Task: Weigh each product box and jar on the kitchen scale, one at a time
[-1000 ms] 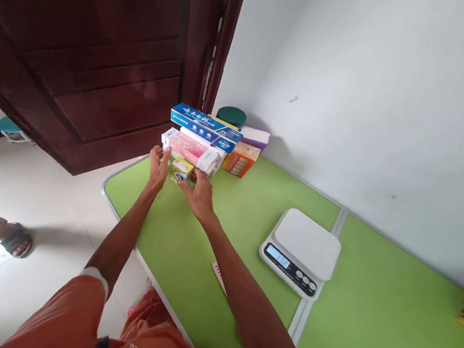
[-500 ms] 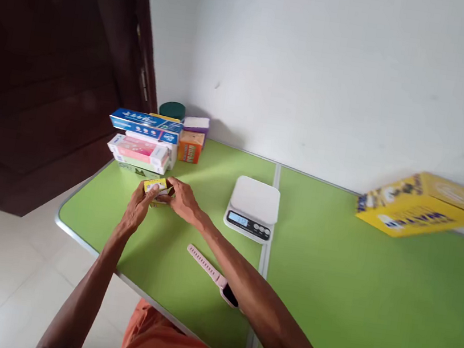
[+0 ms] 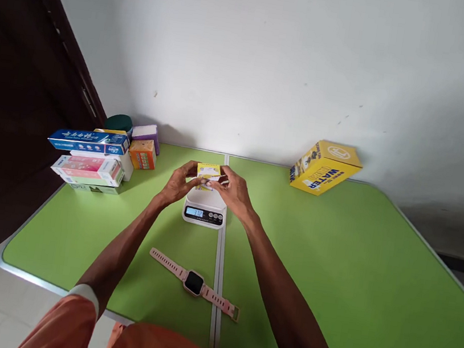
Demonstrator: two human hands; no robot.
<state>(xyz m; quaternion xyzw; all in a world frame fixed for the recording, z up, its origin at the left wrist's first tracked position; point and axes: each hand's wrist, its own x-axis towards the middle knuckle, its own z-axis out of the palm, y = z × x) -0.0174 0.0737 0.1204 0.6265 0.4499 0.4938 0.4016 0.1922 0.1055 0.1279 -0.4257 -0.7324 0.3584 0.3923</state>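
Observation:
A small yellow and white box [image 3: 209,169] is gripped from both sides by my left hand [image 3: 179,183] and my right hand [image 3: 236,192], thumbs at its near face. The box is over the back part of the white kitchen scale [image 3: 206,199]; whether it touches the platform I cannot tell. Lit digits show on the scale's display [image 3: 195,212]. Nearer my body, a pink-strapped smartwatch [image 3: 193,283] lies stretched out across the table's seam.
Several stacked boxes, among them a blue one [image 3: 90,141] and a pink one [image 3: 86,167], are at the left. Behind them are an orange box [image 3: 143,154] and a dark green lid [image 3: 119,122]. A yellow box [image 3: 327,167] stands by the wall at right on the green table [image 3: 331,268].
Both hands have carried the small yellow box from beside the left stack rightward to over the scale. My view has turned to the right, and the whole watch now shows.

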